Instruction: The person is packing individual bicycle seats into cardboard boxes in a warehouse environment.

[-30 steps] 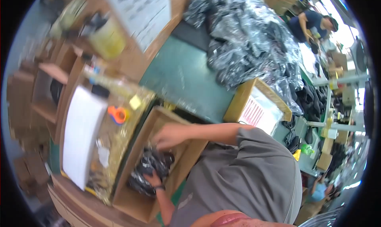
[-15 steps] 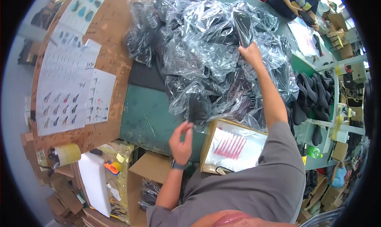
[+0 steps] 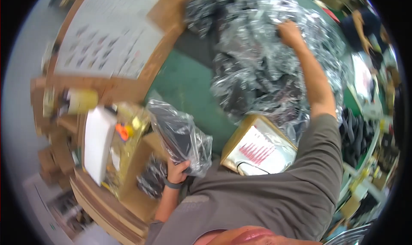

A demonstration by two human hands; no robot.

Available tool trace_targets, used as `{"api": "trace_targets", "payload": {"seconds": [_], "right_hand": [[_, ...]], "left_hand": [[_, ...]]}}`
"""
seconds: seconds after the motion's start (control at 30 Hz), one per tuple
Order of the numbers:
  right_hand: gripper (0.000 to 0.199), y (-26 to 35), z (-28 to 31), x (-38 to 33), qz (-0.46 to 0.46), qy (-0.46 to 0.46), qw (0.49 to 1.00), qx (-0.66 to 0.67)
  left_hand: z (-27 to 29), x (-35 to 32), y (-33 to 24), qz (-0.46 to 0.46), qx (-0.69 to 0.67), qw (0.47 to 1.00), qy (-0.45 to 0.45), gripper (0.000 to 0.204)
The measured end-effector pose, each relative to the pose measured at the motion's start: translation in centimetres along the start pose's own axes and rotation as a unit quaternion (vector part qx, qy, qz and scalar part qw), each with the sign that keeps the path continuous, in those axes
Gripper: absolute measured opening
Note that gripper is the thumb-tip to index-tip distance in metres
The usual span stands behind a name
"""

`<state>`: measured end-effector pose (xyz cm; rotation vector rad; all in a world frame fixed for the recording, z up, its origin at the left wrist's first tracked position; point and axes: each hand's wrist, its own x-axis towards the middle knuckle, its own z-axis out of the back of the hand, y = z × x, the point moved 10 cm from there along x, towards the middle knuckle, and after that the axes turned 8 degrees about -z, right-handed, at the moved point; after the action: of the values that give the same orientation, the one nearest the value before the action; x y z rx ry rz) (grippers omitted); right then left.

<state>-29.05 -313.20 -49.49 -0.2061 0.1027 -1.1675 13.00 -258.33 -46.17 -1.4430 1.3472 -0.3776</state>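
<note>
Here, left grip [image 3: 176,171] clasping bagged item [image 3: 177,132], right grip [image 3: 290,33] curled on bags [image 3: 253,52]

Bright light is glinting off crumpled clear-plastic bags [image 3: 257,48] toward one o'clock; blur is smearing flat white paper sheets [image 3: 107,30] toward ten o'clock; fisheye distortion is curving the dark-rimmed edges.

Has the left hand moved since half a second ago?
Yes. Judged against the open carton, the left hand has moved toward it, away from the bagged pile, holding a bagged dark item.
</note>
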Motion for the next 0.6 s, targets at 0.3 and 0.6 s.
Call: {"api": "trace_targets", "payload": {"seconds": [0.3, 0.6], "right_hand": [[0.051, 0.2, 15.0, -29.1, -0.258, -0.122, 0.608, 0.741], [0.043, 71.0, 28.7, -30.0, 0.292, 0.318, 0.814, 0.388]], "left_hand": [[33.1, -14.6, -1.7, 0.165, 0.135, 0.969, -0.126, 0.061], [52.0, -2.9, 29.8, 0.062, 0.006, 0.908, -0.415, 0.082]]}}
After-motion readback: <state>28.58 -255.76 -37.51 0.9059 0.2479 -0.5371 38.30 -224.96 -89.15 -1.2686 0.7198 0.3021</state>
